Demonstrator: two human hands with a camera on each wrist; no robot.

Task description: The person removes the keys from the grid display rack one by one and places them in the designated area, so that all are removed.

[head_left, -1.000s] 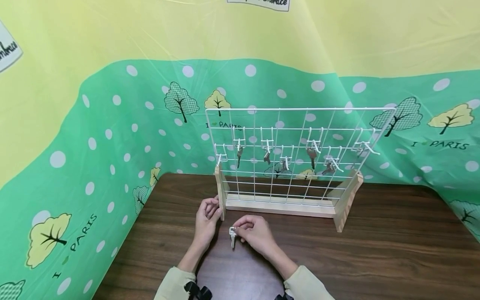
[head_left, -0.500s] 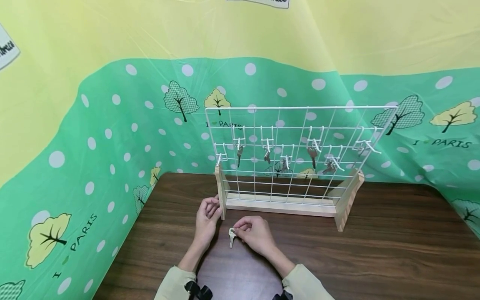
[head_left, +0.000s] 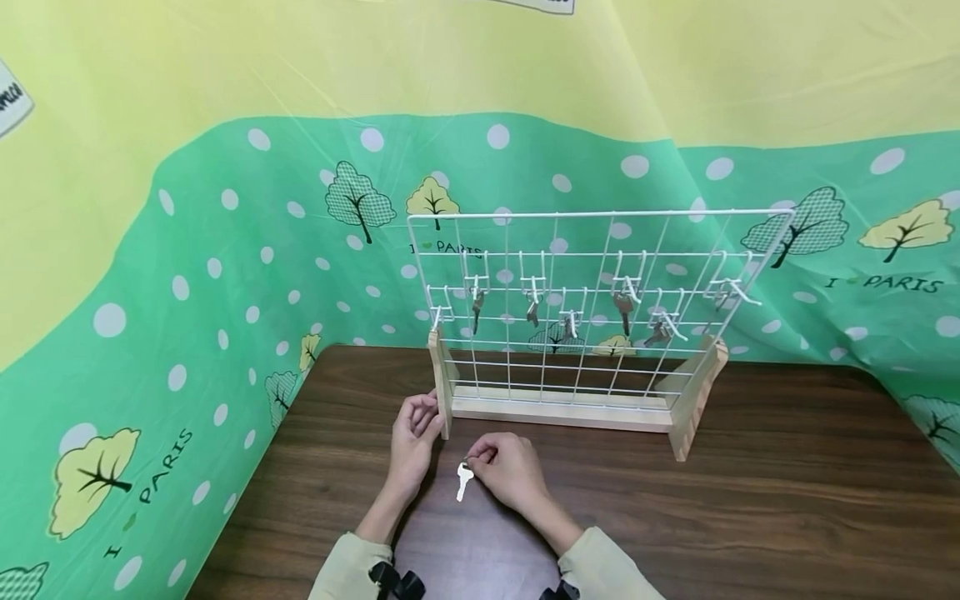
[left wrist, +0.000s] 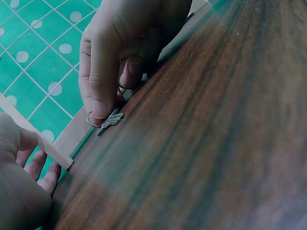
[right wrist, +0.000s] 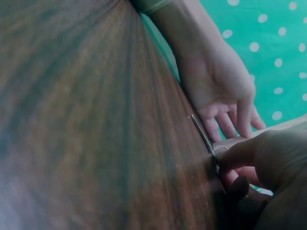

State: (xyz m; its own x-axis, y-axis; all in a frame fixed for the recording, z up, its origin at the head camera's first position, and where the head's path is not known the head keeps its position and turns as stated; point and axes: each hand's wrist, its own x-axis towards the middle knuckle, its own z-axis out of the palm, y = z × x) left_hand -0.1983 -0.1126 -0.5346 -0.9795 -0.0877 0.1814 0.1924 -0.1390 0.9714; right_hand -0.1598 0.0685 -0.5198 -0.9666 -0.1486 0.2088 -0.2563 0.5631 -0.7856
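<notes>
My right hand (head_left: 512, 471) pinches a small key ring with a key (head_left: 465, 481) on it between thumb and index finger, low over the table in front of the rack. The thin ring (left wrist: 91, 119) shows at the fingertips in the left wrist view. Side-on in the right wrist view, the key (right wrist: 202, 135) sticks out from the fingers. My left hand (head_left: 412, 446) rests at the outer side of the rack's left wooden leg (head_left: 441, 383), fingers loosely bent and the thumb against the wood. The white wire grid rack (head_left: 600, 216) stands upright on its wooden base.
Several white hooks hang on the grid. Keys, such as one at the upper left (head_left: 477, 310) and one right of the middle (head_left: 624, 308), hang from several of them. The far-right hook (head_left: 727, 293) holds none. A patterned cloth (head_left: 225, 250) walls the brown table (head_left: 810, 500).
The key in my right hand has swung and turned, its flat face now bright, and sits slightly lower. My left hand and the rack stay put.
</notes>
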